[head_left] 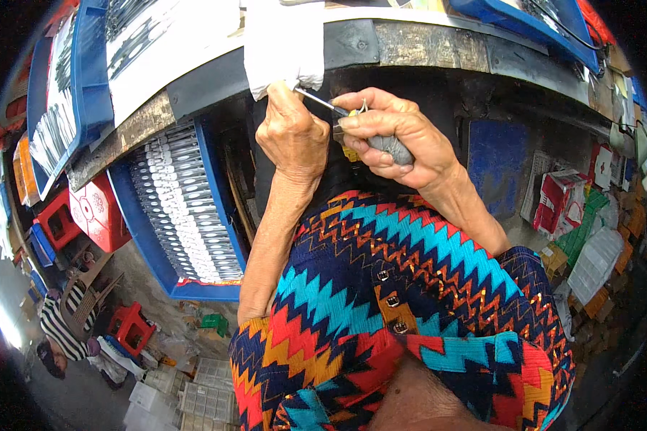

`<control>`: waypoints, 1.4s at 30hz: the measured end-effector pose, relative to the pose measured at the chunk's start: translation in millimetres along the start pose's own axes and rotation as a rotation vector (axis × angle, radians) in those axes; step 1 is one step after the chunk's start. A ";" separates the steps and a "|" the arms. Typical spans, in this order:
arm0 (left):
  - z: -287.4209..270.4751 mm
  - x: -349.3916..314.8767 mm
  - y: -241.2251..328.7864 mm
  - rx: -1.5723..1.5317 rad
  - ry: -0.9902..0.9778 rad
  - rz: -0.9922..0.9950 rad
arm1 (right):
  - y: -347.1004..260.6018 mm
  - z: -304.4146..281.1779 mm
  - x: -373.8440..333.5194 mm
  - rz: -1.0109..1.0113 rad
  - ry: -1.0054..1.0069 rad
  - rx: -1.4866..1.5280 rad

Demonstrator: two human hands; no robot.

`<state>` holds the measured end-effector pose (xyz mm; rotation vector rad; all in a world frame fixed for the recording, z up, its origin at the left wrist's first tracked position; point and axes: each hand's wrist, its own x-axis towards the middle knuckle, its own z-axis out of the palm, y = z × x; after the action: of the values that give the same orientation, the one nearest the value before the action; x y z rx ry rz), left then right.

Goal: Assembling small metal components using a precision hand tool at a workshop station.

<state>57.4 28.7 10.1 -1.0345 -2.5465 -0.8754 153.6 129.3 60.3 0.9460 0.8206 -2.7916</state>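
A white cloth hangs over the front edge of the workbench. My left hand is closed at its gathered lower end, and the fingers hide whatever else lies in that grip. My right hand wraps around the rounded grey handle of a screwdriver-like tool. Its thin metal shaft runs leftward to the fingers of my left hand at the cloth. Something yellow and a small pale piece show between my right fingers, too small to name.
The dark-edged workbench spans the front. Blue trays stand on it at both ends. Below left, a blue crate holds rows of metal pieces. Red stools and another person are farther left; boxes and a green basket are at right.
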 end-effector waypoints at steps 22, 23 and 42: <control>-5.3 1.1 -0.6 -0.109 -0.061 -0.019 | 25.0 -3.2 3.3 -1.171 0.209 -1.433; -5.1 1.3 -1.6 -0.109 -0.063 -0.026 | 22.9 0.5 -1.1 -1.098 0.245 -1.618; -2.7 1.1 -5.2 -0.127 0.016 0.003 | 9.2 1.5 6.9 -1.167 0.182 -1.527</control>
<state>53.0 24.7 10.5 -1.0620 -2.5027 -1.0518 149.5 121.3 53.0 0.3259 3.3969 -1.2847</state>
